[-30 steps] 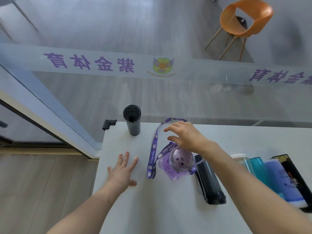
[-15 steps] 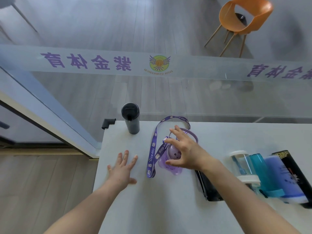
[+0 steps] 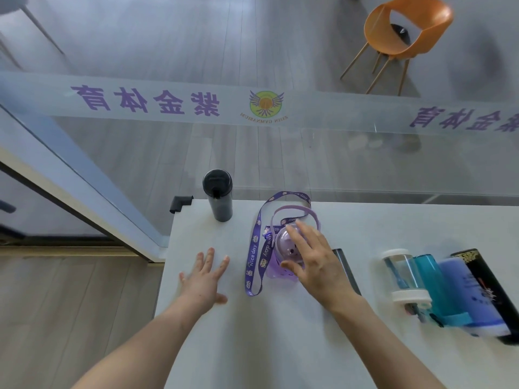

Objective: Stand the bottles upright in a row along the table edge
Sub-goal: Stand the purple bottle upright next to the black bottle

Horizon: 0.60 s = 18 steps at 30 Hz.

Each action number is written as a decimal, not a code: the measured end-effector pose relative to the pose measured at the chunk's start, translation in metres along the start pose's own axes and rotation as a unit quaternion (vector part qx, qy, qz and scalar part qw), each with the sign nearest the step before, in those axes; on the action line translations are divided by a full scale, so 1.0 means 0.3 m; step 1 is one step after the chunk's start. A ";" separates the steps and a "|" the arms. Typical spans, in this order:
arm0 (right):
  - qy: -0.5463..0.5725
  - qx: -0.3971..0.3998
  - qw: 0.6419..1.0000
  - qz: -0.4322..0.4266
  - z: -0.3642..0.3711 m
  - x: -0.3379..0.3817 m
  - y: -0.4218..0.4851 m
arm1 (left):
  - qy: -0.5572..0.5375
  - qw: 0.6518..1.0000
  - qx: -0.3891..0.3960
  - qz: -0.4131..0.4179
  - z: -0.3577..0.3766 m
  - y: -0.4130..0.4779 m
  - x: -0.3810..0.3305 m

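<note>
A black bottle (image 3: 218, 198) stands upright at the far left corner of the white table (image 3: 280, 346). A purple bottle (image 3: 280, 245) with a domed lid stands upright to its right, and its purple "Nice day" strap (image 3: 253, 256) trails across the table. My right hand (image 3: 316, 261) wraps around the purple bottle from the right side. My left hand (image 3: 206, 276) lies flat on the table, fingers spread, left of the strap. A dark bottle (image 3: 346, 269) lies on its side behind my right wrist. At the right lie a clear bottle (image 3: 403, 276), a teal bottle (image 3: 438, 287), a blue bottle (image 3: 463, 293) and a black patterned bottle (image 3: 488, 290).
A glass wall (image 3: 252, 108) with purple lettering runs just beyond the table's far edge. A black bracket (image 3: 179, 204) sticks out at the far left corner. An orange chair (image 3: 404, 35) stands on the floor behind the glass.
My right hand has moved from the top of the purple bottle to its side and carried it a little farther from me. The left hand has stayed flat.
</note>
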State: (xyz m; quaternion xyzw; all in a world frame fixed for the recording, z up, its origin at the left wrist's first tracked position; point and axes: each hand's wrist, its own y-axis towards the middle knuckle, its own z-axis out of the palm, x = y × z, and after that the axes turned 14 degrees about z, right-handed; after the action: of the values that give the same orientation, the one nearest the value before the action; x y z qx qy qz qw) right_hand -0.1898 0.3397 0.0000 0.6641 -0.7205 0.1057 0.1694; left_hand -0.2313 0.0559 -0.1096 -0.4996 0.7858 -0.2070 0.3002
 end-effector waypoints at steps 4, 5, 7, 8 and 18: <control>0.031 0.043 0.999 0.001 0.004 0.019 0.078 | -0.009 1.000 -0.002 -0.006 -0.008 -0.004 -0.010; 0.019 0.036 0.999 -0.001 0.008 0.023 0.091 | -0.010 1.000 -0.002 -0.006 -0.006 -0.003 -0.009; -0.028 0.002 1.000 -0.003 0.022 0.025 0.097 | -0.009 1.000 -0.002 -0.005 -0.001 0.001 -0.003; -0.050 0.000 0.999 0.004 0.029 0.024 0.089 | -0.008 1.000 -0.001 -0.004 0.002 0.002 0.000; 0.000 0.003 0.999 0.033 0.103 0.050 0.158 | -0.010 1.000 -0.002 -0.002 0.005 0.010 0.006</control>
State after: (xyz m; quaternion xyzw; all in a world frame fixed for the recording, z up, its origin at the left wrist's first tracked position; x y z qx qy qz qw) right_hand -0.2410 0.3189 -0.0191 0.6407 -0.7415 0.1135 0.1639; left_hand -0.2328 0.0554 -0.1130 -0.5037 0.7823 -0.2007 0.3066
